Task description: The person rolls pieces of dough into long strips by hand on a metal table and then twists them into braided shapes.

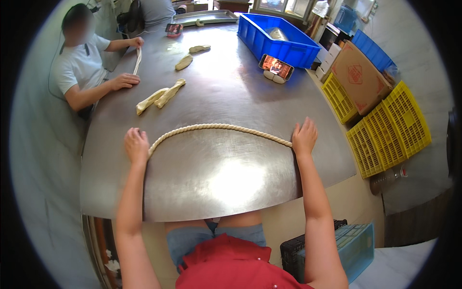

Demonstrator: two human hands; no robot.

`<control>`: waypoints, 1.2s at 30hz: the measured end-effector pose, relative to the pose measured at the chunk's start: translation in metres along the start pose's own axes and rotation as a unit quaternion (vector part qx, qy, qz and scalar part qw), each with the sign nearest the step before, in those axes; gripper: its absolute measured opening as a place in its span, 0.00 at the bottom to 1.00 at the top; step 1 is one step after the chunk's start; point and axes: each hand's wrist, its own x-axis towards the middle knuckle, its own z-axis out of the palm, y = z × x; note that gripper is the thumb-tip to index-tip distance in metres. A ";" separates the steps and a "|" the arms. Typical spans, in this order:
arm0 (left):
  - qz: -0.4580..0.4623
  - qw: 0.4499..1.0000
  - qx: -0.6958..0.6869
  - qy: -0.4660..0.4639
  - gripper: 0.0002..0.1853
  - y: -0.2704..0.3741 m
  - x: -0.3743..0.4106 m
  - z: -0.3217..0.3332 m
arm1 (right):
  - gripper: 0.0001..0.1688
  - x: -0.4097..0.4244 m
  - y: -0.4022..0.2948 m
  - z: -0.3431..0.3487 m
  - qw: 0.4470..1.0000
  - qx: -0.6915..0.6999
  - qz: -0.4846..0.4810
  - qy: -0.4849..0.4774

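A long twisted rope of pale dough [216, 126] arches across the steel tabletop in front of me. Its left end runs under the palm side of my left hand [137, 145], which rests on the table with the fingertips bent a little. At the other end my right hand [305, 138] lies over the dough, palm down, fingers stretched forward and thumb apart. Both rope ends are hidden by the hands. Beyond the rope, two untwisted dough strips [161, 96] lie side by side, touching. Farther back are two shorter dough pieces [184, 62] [199, 48].
A co-worker [81, 68] at the left edge handles another dough strand [137, 61]. A phone [276, 67] leans on a stand before a blue plastic crate [278, 43]. Yellow crates [391, 126] and a cardboard box [361, 77] stand right of the table. A metal tray [205, 17] lies at the far end.
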 end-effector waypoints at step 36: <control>0.078 0.974 -0.207 -0.044 0.06 -0.039 -0.091 -0.129 | 0.15 -0.083 -0.081 -0.077 0.890 0.235 -0.376 -0.102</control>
